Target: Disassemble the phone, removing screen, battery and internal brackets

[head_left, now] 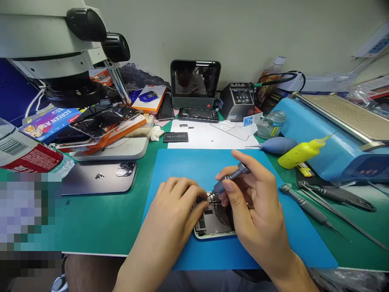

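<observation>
In the head view, our right hand (259,205) grips a grey screwdriver (225,182), its tip at the opened phone (213,223) on the blue mat (173,162). Our left hand (174,209) covers the phone's upper left part; its grip we cannot tell.

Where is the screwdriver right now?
In the head view, the screwdriver is near the centre, held in the right hand, its tip pointing down at the opened phone, beside the left hand's fingertips.
</observation>
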### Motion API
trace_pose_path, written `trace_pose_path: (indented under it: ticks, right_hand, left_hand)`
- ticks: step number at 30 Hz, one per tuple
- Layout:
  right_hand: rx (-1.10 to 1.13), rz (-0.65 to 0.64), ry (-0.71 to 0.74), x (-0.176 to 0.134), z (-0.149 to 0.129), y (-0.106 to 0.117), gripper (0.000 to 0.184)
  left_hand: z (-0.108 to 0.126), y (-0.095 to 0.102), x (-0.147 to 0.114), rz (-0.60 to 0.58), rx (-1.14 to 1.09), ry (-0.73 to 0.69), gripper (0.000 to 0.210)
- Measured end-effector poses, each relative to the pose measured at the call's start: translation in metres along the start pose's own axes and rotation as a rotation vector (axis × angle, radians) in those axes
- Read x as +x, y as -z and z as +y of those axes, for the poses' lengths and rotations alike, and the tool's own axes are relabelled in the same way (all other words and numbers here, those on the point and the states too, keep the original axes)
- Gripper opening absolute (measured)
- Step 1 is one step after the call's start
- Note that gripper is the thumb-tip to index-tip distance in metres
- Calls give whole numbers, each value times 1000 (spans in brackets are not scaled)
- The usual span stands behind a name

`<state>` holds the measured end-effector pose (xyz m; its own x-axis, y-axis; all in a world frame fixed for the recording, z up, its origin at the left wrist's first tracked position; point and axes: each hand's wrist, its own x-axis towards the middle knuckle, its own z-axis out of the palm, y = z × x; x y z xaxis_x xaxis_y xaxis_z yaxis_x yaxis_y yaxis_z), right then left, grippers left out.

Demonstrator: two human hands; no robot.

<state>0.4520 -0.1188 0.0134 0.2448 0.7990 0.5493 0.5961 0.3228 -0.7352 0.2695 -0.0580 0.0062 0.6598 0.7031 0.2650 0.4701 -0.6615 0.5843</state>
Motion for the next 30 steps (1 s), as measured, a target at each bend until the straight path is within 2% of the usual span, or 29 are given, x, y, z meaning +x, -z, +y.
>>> trace_pose_path:
  ticks: [3, 9, 15, 24, 30]
  right_hand:
    - [30, -33, 26, -1, 0, -1, 59]
    - [-45, 134, -29, 1, 1, -1, 57]
    - [-152, 37, 18, 1, 2, -1, 48]
    - [-189, 5, 41, 2, 1, 0, 47]
    - [-238, -51, 228, 7, -1, 1, 51]
  left_hand:
    - [0, 1, 0, 1, -16, -6, 11]
    - [1, 1, -2, 4, -34, -8, 12]
    - [1, 1, -4, -13, -44, 6, 12]
    - [1, 2, -2, -7, -46, 5, 13]
    - [2, 3, -2, -14, -39, 4, 12]
